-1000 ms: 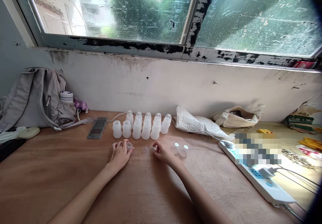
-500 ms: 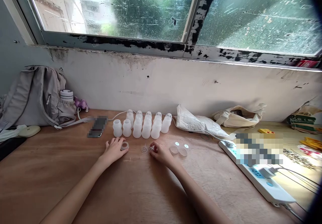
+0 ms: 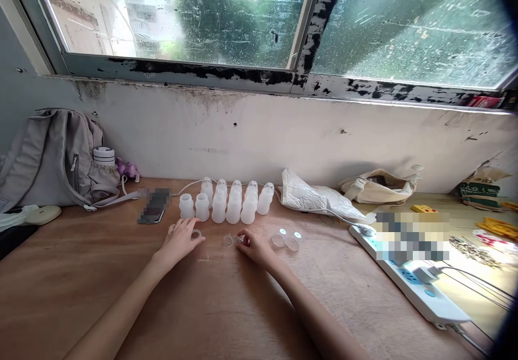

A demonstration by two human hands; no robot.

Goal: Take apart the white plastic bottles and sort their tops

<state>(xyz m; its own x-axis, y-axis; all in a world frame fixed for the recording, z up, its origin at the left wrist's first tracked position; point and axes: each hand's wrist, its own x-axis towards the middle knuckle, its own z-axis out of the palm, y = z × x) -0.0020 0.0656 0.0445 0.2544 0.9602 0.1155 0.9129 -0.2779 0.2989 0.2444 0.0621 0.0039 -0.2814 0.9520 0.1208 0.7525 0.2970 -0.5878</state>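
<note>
My left hand [image 3: 181, 237] rests on the table with thumb and forefinger apart, around a small translucent ring [image 3: 196, 234]. I cannot make out whether the fingers touch it. To its right, my right hand [image 3: 254, 248] pinches a small clear plastic piece [image 3: 239, 239], mostly hidden by the fingertips. Just left of those fingertips lies a clear round piece [image 3: 228, 240]. Behind the hands stand several frosted baby bottles; some, such as this capped bottle [image 3: 266, 198], have clear tops. At the left of the group are two open-necked bottles, including one uncapped bottle [image 3: 186, 206].
Right of my right hand lie two clear round covers [image 3: 292, 244] and two small white discs [image 3: 297, 235]. A phone [image 3: 155, 206] and grey backpack [image 3: 52, 160] are at left. A white power strip [image 3: 421, 290], padded bag [image 3: 315, 195] and cream pouch [image 3: 380, 187] occupy the right.
The view has shifted slightly. My left hand has moved a little over the ring, covering more of it. My right hand keeps its pinch at nearly the same place.
</note>
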